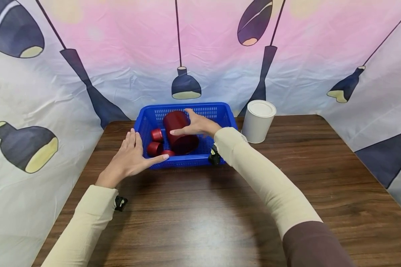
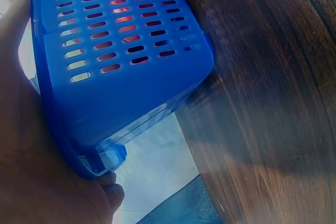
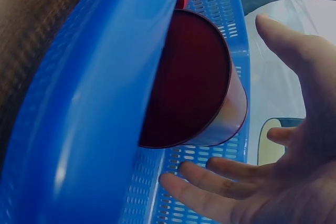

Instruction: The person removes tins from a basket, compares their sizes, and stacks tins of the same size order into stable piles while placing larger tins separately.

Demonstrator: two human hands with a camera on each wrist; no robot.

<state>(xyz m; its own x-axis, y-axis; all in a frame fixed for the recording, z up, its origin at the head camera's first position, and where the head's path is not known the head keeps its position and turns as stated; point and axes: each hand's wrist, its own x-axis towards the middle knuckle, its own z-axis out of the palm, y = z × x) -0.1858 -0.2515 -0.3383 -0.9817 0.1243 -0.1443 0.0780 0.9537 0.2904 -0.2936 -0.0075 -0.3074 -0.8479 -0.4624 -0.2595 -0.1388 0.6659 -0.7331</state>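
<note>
A blue plastic basket [image 1: 183, 160] with slotted walls stands on the table. Inside lies a large dark red canister [image 1: 176, 124] on its side, its flat end toward me. Several small red cups [image 1: 154, 148] sit to its left. My left hand [image 1: 130, 157] lies along the basket's front left corner, fingers straight, thumb stretched over the front rim [image 2: 44, 108]. Over the canister reaches my right hand [image 1: 197, 125], thumb and fingers spread wide. In the right wrist view its fingers [image 3: 210, 182] are curved loosely beside the canister [image 3: 194, 82], with a gap between.
A white lidded can [image 1: 258, 122] stands upright on the table just right of the basket. Brown wood-grain tabletop [image 1: 200, 222] stretches in front. Behind and at the sides hangs a cloth [image 1: 147, 55] printed with lamps. Each wrist wears a small black camera [image 1: 121, 203].
</note>
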